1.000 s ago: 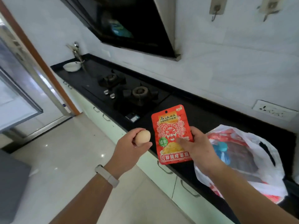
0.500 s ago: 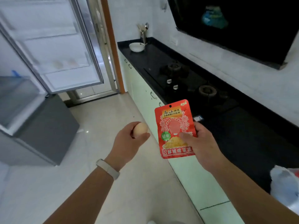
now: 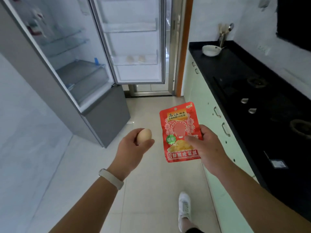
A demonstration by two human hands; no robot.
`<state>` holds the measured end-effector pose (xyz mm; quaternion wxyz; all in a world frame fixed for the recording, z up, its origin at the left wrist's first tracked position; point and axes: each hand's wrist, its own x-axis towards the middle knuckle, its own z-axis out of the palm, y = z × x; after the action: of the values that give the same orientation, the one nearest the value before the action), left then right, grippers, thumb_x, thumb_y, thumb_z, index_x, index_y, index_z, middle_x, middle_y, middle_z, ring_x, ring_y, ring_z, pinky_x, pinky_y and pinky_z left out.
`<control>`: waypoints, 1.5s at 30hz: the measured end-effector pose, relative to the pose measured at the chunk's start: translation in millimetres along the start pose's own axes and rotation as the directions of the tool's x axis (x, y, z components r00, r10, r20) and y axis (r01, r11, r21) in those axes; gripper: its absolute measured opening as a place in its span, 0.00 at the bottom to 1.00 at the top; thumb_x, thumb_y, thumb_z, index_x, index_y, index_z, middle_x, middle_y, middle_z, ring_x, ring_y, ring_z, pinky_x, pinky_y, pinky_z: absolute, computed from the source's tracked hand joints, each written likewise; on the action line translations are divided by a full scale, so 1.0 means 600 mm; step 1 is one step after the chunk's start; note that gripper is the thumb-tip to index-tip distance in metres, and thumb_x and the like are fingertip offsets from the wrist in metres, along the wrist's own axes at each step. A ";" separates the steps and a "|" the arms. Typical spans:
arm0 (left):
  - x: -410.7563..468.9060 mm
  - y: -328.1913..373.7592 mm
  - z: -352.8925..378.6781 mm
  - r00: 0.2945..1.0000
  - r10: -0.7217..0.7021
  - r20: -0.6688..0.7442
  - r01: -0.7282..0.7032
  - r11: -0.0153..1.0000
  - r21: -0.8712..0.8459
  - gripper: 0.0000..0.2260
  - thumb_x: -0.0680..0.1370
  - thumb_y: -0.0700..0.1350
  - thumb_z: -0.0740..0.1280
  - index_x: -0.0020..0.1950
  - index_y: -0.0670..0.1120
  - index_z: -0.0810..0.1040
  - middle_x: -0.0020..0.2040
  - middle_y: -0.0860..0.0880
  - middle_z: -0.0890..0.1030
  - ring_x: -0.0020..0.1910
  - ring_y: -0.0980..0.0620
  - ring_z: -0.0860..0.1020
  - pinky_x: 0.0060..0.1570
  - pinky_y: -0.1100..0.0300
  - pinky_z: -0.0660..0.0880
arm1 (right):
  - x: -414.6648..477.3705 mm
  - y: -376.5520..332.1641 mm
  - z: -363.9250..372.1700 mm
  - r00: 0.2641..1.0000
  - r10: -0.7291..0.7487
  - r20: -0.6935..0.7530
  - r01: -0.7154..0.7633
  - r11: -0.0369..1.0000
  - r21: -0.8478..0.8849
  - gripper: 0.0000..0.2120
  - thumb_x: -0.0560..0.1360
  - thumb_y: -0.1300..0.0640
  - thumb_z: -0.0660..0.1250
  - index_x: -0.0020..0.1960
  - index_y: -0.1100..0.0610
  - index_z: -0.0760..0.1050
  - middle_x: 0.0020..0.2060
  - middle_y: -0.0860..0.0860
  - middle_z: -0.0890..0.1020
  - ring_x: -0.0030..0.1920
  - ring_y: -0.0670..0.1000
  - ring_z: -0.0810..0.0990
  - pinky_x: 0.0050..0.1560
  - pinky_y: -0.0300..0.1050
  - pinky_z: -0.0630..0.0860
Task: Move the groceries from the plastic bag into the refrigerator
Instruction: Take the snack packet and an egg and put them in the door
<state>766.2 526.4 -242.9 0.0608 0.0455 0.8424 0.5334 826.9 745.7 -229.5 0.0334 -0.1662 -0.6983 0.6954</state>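
Two curled hands (image 3: 129,149) (image 3: 210,148): egg (image 3: 144,136) left, packet (image 3: 179,125) right.

1. The packet (image 3: 180,132), dead centre, is gleaming: glossy printed plastic film, catching the light along its edges.
2. The egg (image 3: 144,136), at nine o'clock from it, is showing a smooth, matt shell.
3. The refrigerator (image 3: 104,121), up at ten o'clock, is wearing a matt grey, metal-look skin, and its shelves (image 3: 67,39) are looking like clear glass.
4. The countertop (image 3: 218,61), at two o'clock, is shining glossy black.
5. The floor (image 3: 151,182) tiles are reflecting light, smooth and polished.
6. The wristband (image 3: 111,179), at seven o'clock, is looking pale, matt and rubbery.
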 end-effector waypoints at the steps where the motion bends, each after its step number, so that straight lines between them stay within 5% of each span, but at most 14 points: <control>1: 0.016 -0.001 -0.002 1.000 -0.007 -0.016 0.007 1.000 0.010 0.16 0.75 0.50 0.74 0.60 0.53 0.77 0.52 0.54 0.81 0.49 0.54 0.79 0.43 0.65 0.75 | 0.023 0.000 0.005 1.000 0.000 0.019 0.000 1.000 0.002 0.11 0.76 0.60 0.71 0.57 0.52 0.77 0.49 0.50 0.86 0.49 0.53 0.86 0.53 0.58 0.82; 9: 0.190 0.050 0.035 0.991 -0.055 -0.124 0.058 0.998 0.023 0.16 0.75 0.48 0.73 0.62 0.50 0.77 0.51 0.53 0.80 0.46 0.56 0.79 0.38 0.70 0.70 | 0.242 -0.030 -0.026 0.994 -0.011 0.106 0.007 1.000 0.030 0.13 0.76 0.58 0.71 0.59 0.51 0.76 0.51 0.50 0.85 0.50 0.53 0.86 0.54 0.59 0.81; 24: 0.446 0.111 0.053 0.970 -0.043 -0.239 0.047 0.999 0.014 0.17 0.75 0.50 0.73 0.62 0.52 0.77 0.53 0.52 0.81 0.51 0.53 0.80 0.46 0.65 0.74 | 0.550 -0.112 -0.042 0.979 -0.044 0.201 0.046 0.999 -0.005 0.13 0.76 0.54 0.71 0.60 0.49 0.75 0.51 0.47 0.85 0.50 0.51 0.85 0.54 0.58 0.82; 45: 0.897 -0.033 -0.198 0.975 -0.103 -0.198 0.069 0.983 -0.170 0.13 0.73 0.44 0.76 0.56 0.49 0.80 0.48 0.50 0.82 0.41 0.57 0.80 0.34 0.74 0.72 | 0.898 -0.209 0.278 0.996 -0.033 0.077 0.043 0.990 -0.135 0.13 0.76 0.55 0.71 0.59 0.50 0.76 0.50 0.48 0.85 0.47 0.51 0.86 0.51 0.55 0.83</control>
<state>216.1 487.9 -239.0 0.0000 -0.0516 0.7993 0.5987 249.7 738.2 -210.9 0.0091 -0.1286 -0.7482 0.6508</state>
